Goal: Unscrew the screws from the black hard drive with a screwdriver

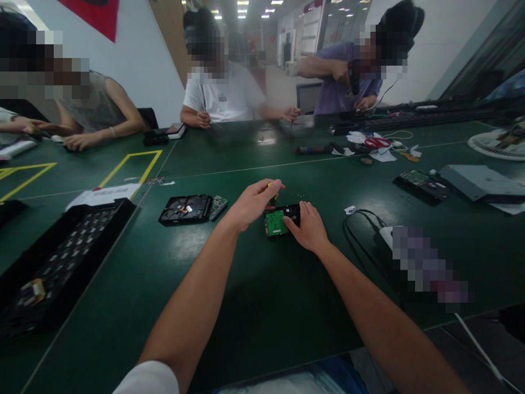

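Note:
A black hard drive with a green circuit board [276, 223] lies on the green table in front of me. Around its right end is my right hand [308, 225], its thumb resting by the board's edge. My left hand [256, 203] is closed on a screwdriver with a yellow handle [272, 191], which stands over the drive's upper left corner; its tip is hidden. Several tiny light bits [301, 196] lie just beyond the drive. To the left are another opened drive [186, 209] and a loose circuit board [218, 207].
A long black tray [61, 257] lies at the left. On the right are a cable [359, 241], a white power strip [388, 234], another drive [422, 185] and a grey box [479, 183]. Several people sit across the table [229, 164].

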Available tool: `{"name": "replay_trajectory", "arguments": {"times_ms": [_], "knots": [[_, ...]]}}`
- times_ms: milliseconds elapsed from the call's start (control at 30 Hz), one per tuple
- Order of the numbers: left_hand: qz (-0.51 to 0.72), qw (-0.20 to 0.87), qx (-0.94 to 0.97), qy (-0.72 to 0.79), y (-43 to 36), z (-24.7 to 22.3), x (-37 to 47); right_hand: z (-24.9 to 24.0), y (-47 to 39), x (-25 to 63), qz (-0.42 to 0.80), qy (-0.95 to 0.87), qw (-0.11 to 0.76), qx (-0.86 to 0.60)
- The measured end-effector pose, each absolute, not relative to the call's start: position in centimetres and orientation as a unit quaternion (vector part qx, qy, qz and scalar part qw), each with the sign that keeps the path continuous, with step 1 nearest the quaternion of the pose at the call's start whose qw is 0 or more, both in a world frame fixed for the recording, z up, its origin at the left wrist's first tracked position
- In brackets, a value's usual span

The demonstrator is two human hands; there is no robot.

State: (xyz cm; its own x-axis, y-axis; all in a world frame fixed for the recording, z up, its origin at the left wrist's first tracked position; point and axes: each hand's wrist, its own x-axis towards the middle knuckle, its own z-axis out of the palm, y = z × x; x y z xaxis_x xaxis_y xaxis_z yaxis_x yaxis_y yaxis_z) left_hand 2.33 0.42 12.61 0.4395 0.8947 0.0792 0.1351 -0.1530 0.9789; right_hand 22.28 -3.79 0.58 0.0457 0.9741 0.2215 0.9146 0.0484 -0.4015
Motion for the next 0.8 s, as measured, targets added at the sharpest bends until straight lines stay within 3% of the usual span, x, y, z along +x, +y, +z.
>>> {"name": "replay_trajectory", "arguments": {"times_ms": [800], "knots": [[0.358, 0.501, 0.682, 0.395, 0.45, 12.83, 1.96, 0.73, -3.86, 22.13, 0.066, -0.688, 0.227, -0.686]]}}
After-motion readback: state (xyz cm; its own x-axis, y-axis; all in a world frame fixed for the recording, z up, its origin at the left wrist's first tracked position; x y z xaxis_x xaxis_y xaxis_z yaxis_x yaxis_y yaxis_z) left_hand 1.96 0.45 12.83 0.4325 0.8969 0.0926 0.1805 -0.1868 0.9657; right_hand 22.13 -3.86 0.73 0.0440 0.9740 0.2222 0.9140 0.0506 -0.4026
